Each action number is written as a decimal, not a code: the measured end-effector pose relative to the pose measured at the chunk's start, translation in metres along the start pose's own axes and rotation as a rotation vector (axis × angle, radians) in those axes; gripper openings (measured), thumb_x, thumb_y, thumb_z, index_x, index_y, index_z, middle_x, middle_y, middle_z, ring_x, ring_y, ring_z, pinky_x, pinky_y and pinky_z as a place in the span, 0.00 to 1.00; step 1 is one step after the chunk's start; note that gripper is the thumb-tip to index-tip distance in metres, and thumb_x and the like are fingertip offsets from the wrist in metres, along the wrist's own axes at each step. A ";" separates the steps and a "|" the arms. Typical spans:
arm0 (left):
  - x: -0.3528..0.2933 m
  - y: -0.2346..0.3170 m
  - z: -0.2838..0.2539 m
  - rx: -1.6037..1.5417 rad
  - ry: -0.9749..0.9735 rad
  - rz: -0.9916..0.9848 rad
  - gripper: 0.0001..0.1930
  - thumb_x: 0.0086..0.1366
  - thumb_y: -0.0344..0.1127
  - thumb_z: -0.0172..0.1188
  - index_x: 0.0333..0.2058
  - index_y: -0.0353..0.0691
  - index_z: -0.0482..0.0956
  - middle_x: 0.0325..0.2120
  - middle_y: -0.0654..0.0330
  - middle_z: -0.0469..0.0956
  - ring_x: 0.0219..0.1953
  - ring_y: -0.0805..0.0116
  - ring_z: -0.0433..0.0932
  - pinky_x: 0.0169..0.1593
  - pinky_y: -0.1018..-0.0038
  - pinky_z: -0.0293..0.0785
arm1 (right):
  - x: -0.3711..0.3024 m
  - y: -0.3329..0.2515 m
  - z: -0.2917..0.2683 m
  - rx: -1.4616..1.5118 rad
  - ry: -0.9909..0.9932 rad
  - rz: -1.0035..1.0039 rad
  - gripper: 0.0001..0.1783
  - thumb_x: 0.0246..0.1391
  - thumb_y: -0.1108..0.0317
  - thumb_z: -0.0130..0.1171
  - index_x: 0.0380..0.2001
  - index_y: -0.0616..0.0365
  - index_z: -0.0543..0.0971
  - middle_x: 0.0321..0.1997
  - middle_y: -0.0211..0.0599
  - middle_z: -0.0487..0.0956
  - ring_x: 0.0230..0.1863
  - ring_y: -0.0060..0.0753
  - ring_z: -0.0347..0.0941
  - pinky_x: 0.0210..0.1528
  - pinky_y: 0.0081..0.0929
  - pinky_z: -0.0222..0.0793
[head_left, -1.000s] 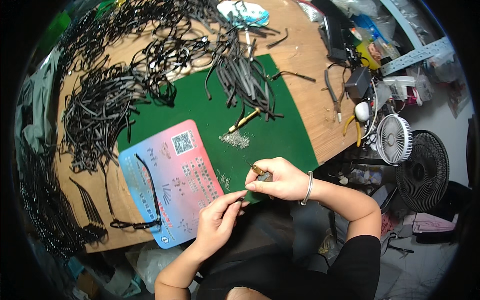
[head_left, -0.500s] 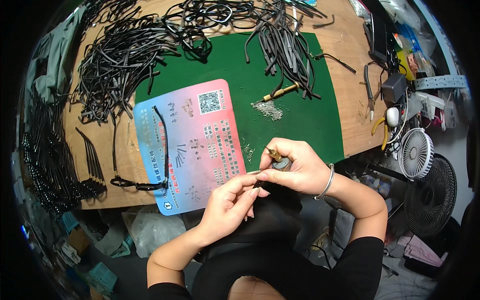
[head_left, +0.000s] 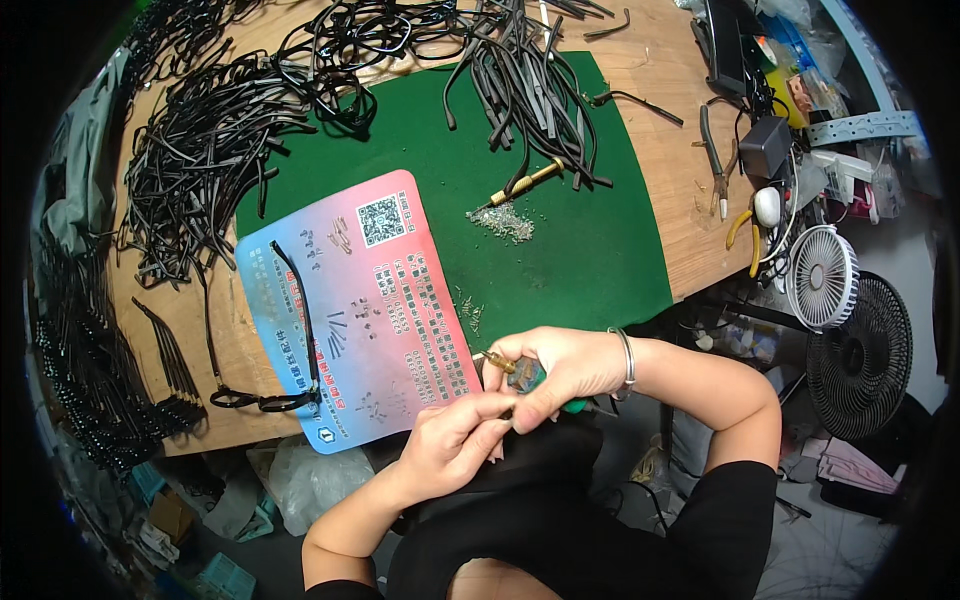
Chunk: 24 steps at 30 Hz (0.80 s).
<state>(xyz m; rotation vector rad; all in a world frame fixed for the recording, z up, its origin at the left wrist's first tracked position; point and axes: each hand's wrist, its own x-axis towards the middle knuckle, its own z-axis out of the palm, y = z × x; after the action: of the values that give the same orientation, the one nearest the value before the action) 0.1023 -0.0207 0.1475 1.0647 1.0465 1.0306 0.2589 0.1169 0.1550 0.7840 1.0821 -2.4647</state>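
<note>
My right hand (head_left: 573, 368) is closed around a green-bodied screwdriver with a brass chuck (head_left: 502, 363), its tip pointing left. My left hand (head_left: 452, 445) pinches a small dark piece close against my right thumb; the fingers mostly hide it, so its kind does not show. Both hands meet just in front of the table edge. Beyond them, loose screws (head_left: 468, 312) lie on the green mat (head_left: 590, 255). Farther up is a heap of tiny silver parts (head_left: 508, 224) beside a brass screwdriver (head_left: 528, 183).
A glasses frame (head_left: 262, 400) rests across a pink-and-blue printed mat (head_left: 350, 290) at the left. Piles of dark temples (head_left: 190, 165) and frames (head_left: 385, 40) cover the back. Pliers (head_left: 742, 235), a white fan (head_left: 822, 275) and a black fan (head_left: 860, 355) stand at the right.
My right hand has turned, swinging the brass chuck from pointing upward to pointing left. The dark piece between my fingers shows less. The whole view has shifted slightly.
</note>
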 end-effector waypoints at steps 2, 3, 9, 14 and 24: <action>0.003 0.006 0.001 -0.001 0.000 -0.060 0.14 0.63 0.23 0.50 0.48 0.34 0.71 0.25 0.60 0.77 0.20 0.76 0.75 0.26 0.80 0.72 | 0.000 -0.002 -0.004 -0.106 0.036 -0.034 0.29 0.40 0.53 0.71 0.37 0.61 0.69 0.29 0.34 0.74 0.28 0.20 0.70 0.26 0.16 0.66; 0.005 0.007 0.002 -0.001 0.000 -0.090 0.15 0.63 0.23 0.50 0.49 0.34 0.71 0.25 0.60 0.76 0.20 0.76 0.75 0.26 0.80 0.72 | 0.001 0.003 -0.006 -0.230 0.095 -0.122 0.31 0.41 0.51 0.70 0.38 0.63 0.69 0.31 0.36 0.74 0.30 0.23 0.71 0.29 0.18 0.67; -0.007 0.000 -0.009 -0.048 0.200 -0.216 0.15 0.66 0.23 0.45 0.51 0.32 0.68 0.32 0.59 0.78 0.22 0.80 0.72 0.26 0.84 0.71 | -0.019 -0.003 -0.004 -1.128 0.622 -0.305 0.37 0.44 0.41 0.61 0.46 0.62 0.68 0.38 0.49 0.70 0.33 0.51 0.74 0.38 0.38 0.73; 0.010 -0.004 -0.013 0.182 0.339 -0.149 0.14 0.65 0.22 0.45 0.49 0.31 0.68 0.32 0.57 0.80 0.20 0.81 0.72 0.24 0.83 0.71 | 0.000 -0.012 -0.009 -1.633 0.950 -0.123 0.43 0.44 0.47 0.61 0.56 0.65 0.61 0.37 0.47 0.67 0.24 0.38 0.75 0.21 0.30 0.73; 0.020 -0.016 -0.011 0.308 0.363 -0.109 0.14 0.63 0.20 0.46 0.47 0.30 0.69 0.30 0.55 0.80 0.16 0.84 0.69 0.21 0.85 0.67 | -0.033 -0.004 -0.023 -1.183 0.834 -0.325 0.21 0.51 0.70 0.53 0.49 0.57 0.64 0.38 0.49 0.65 0.30 0.52 0.73 0.32 0.40 0.73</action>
<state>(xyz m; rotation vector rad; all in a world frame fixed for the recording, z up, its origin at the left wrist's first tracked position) 0.0976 -0.0021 0.1274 1.0726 1.5807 1.0163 0.2910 0.1395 0.1651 1.2109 2.6768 -1.1129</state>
